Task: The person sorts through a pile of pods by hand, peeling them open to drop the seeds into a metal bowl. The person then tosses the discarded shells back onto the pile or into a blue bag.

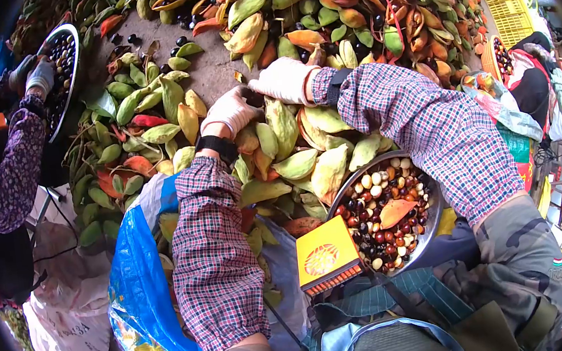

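Note:
Both hands wear pale gloves and meet over the near edge of a pile of green and orange seed pods (283,127). My left hand (228,111) is closed, its fingers curled beside a small dark spot between the hands. My right hand (283,81) is closed too, with its fingertips close to the left ones. What they grip is too small and hidden to name. Below my right forearm, a metal bowl (439,210) holds glossy brown, black and cream seeds (375,182) and one orange pod piece (397,213).
A yellow-orange box (328,256) is in front of my body, beside the bowl. A blue plastic bag (138,279) lies by my left forearm. At left, another person's gloved hand (40,77) is at a second seed bowl (78,53). A yellow crate (509,11) stands far right.

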A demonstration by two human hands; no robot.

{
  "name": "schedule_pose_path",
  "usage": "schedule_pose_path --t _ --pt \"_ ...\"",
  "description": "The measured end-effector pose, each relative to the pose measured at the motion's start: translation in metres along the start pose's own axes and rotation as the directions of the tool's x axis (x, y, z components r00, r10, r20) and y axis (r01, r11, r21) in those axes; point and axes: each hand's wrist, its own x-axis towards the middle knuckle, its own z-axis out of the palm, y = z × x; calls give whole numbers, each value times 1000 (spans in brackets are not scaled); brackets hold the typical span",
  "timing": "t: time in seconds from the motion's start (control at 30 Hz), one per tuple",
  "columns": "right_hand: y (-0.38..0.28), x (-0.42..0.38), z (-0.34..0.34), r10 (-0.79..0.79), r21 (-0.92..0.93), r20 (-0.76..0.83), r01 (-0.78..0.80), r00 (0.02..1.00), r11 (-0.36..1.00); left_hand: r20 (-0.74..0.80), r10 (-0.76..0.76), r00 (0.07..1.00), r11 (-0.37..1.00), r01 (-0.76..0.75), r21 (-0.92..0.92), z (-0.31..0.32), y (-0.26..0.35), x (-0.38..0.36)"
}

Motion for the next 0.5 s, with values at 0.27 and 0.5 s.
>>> schedule_pose_path --t 0.27,0.5 --pt "-6 6 -4 189 699 263 -322 946 639 -65 -16 998 989 6 -150 -10 1 -13" --pt "-7 -49 -41 95 754 -92 7 991 657 -154 177 972 958 -206 -200 -10 34 -43"
